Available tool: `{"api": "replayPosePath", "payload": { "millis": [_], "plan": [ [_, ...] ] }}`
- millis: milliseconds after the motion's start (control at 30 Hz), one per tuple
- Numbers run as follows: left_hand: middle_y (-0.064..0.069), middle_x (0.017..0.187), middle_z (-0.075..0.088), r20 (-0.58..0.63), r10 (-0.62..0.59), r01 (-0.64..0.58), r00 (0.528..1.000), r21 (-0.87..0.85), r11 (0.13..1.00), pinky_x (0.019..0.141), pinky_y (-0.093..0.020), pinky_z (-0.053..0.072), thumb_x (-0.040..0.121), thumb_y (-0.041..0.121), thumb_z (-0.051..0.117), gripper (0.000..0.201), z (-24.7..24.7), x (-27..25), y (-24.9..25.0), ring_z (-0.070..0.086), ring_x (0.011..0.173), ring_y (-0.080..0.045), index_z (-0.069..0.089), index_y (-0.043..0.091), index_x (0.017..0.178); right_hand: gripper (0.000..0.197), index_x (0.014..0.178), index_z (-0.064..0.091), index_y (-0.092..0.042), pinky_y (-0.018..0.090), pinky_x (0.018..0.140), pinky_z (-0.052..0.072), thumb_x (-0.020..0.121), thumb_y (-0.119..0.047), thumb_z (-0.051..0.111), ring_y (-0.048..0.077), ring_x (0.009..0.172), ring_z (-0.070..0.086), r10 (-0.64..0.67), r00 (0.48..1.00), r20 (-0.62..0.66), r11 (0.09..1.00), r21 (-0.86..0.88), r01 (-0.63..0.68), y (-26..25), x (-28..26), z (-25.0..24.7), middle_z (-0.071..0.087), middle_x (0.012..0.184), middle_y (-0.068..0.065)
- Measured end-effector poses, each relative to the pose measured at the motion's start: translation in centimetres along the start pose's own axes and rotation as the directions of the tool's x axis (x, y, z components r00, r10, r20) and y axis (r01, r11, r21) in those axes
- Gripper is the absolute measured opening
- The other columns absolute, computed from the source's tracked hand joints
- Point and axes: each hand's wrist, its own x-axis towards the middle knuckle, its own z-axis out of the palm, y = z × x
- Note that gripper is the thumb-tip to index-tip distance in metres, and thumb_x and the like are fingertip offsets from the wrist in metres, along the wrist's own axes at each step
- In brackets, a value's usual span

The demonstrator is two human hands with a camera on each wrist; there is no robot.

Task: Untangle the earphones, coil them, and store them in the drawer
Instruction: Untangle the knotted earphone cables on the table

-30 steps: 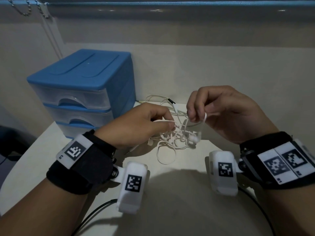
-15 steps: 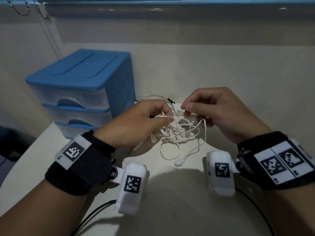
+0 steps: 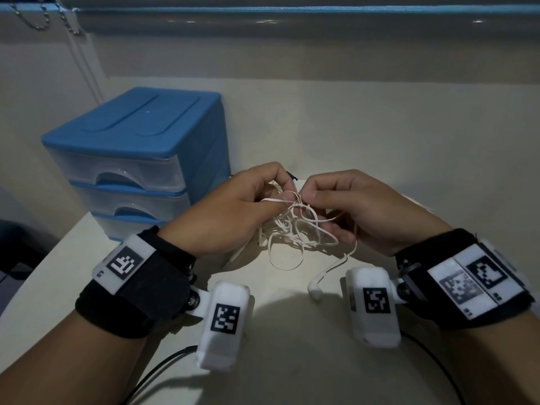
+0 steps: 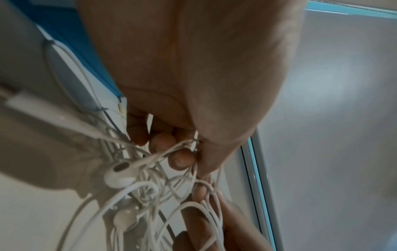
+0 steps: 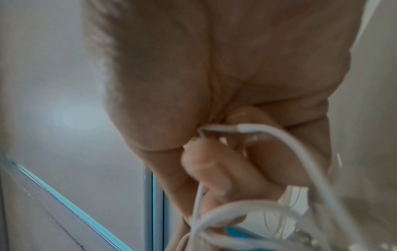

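A tangle of white earphones (image 3: 295,229) hangs between my two hands above the table. My left hand (image 3: 280,197) pinches strands of the cord at the top of the knot; the left wrist view shows its fingertips (image 4: 182,159) curled round the wires, with one earbud (image 4: 118,176) dangling beside them. Close to its right, my right hand (image 3: 314,200) pinches another strand, and the right wrist view shows the cord (image 5: 247,129) bent under its curled fingers. A second earbud (image 3: 315,287) hangs low near the table. The blue drawer unit (image 3: 140,159) stands at the left, drawers closed.
The pale table (image 3: 292,361) runs against a beige wall (image 3: 380,127). Black cables (image 3: 157,366) trail from the wrist cameras across the near edge. A blind's bead chain (image 3: 67,21) hangs at the top left.
My two hands have drawn closer together over the knot. One earbud has slipped out of the tangle and dropped down toward the table.
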Motion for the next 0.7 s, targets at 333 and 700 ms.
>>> {"api": "replayPosePath", "payload": {
  "millis": [333,700],
  "plan": [
    [-0.027,0.098,0.067,0.049,0.009,-0.01,0.999,0.02,1.0,0.078,-0.038,0.046,0.101,0.017,0.063,0.007,-0.09,-0.04,-0.05,0.059,0.08,-0.028,0.068,0.013,0.102,0.018,0.08,0.065,-0.009,0.025,0.052,0.037,0.095,-0.002,0.059,0.014,0.056,0.047,-0.068,0.989,-0.135,0.998,-0.025,0.066,0.29,0.58,0.01,0.054,0.068,0.009],
    [-0.027,0.09,0.06,0.093,-0.02,0.01,0.995,0.106,0.994,0.073,-0.035,0.042,0.1,0.02,0.065,0.016,-0.2,0.06,-0.32,0.05,0.075,-0.019,0.068,0.006,0.092,0.019,0.083,0.058,-0.009,0.034,0.061,0.036,0.1,-0.004,0.052,0.017,0.069,0.052,-0.107,0.971,-0.212,0.988,0.09,0.129,0.0,0.69,-0.07,0.066,0.087,0.014]
  ]
}}
